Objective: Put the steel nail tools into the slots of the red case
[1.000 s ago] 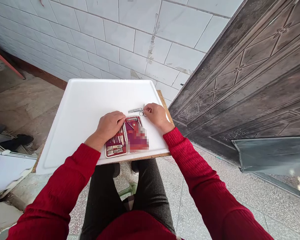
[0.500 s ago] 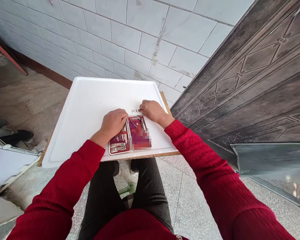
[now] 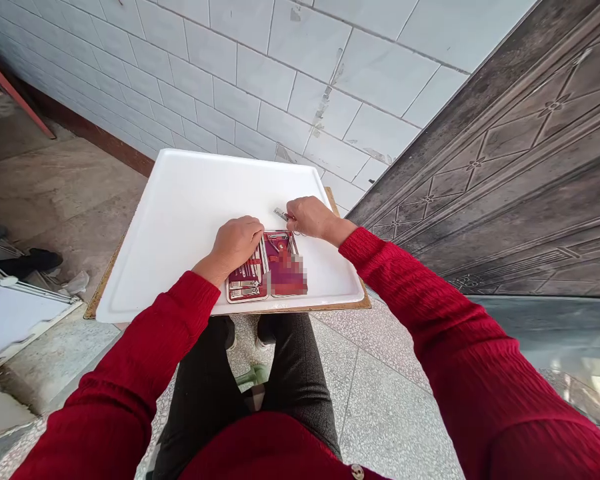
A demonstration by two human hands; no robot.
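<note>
An opened manicure set case (image 3: 267, 265) with a red lining lies near the front edge of the white tabletop (image 3: 200, 193). Several slim metal tools and nail clippers sit in its left half; part of the right half is blurred out. My left hand (image 3: 236, 245) rests over the top of the left half, its fingers bent and closed on the case's upper edge. Just beyond the right half, my right hand (image 3: 307, 215) pinches a small silver nail clipper (image 3: 281, 214), which sticks out to the left from the fingertips. The palm side of both hands is hidden.
A white tiled wall (image 3: 260, 73) stands behind the table. On the right is a dark patterned panel (image 3: 480, 173). A brown board (image 3: 330, 309) shows under the tabletop's edge. My legs (image 3: 295, 373) are below the front edge, with clutter (image 3: 35, 263) on the floor at left.
My right hand has lifted slightly and turned, so the nail clipper now slants instead of lying level. My left hand stays at the case. The whole view has shifted a little.
</note>
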